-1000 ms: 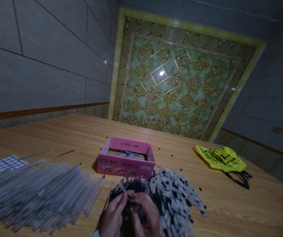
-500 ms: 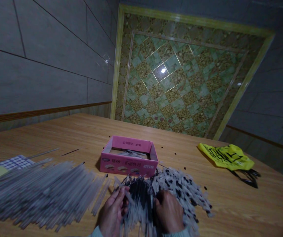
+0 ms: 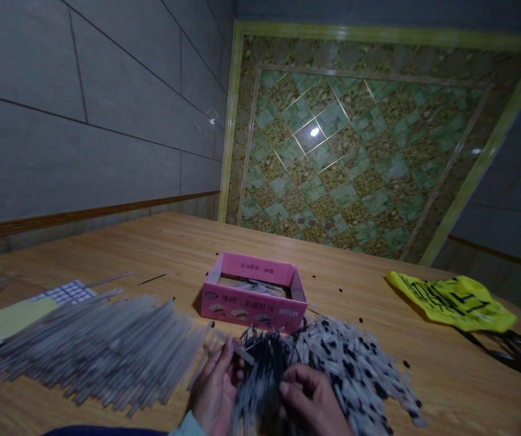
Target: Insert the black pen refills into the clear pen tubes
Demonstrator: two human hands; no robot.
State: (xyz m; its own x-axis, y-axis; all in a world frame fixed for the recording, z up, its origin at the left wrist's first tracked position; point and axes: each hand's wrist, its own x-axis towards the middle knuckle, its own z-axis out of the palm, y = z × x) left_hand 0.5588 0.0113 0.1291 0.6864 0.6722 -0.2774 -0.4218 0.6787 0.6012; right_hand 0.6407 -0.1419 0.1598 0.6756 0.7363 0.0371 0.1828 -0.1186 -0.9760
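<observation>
My left hand (image 3: 215, 390) is closed around a clear tube (image 3: 237, 351), which sticks up and right from its fingers. My right hand (image 3: 312, 399) rests curled on a bundle of thin dark refills (image 3: 265, 369) at the bottom centre; what its fingers pinch I cannot make out. Left of the hands lies a wide heap of clear pen tubes (image 3: 101, 339). To the right spreads a pile of small white-and-black caps (image 3: 360, 369). A pink cardboard box (image 3: 254, 300) stands just beyond the hands, with several pieces inside.
A yellow plastic bag (image 3: 454, 297) with black handles lies at the right on the wooden table (image 3: 160, 242). A yellow sheet and a gridded card (image 3: 67, 292) lie at the far left. Small black bits are scattered near the box. Grey tiled walls stand behind.
My hands, joined over the dark bundle a second ago, have parted; the left one now holds up a clear tube. The view has shifted a little to the left.
</observation>
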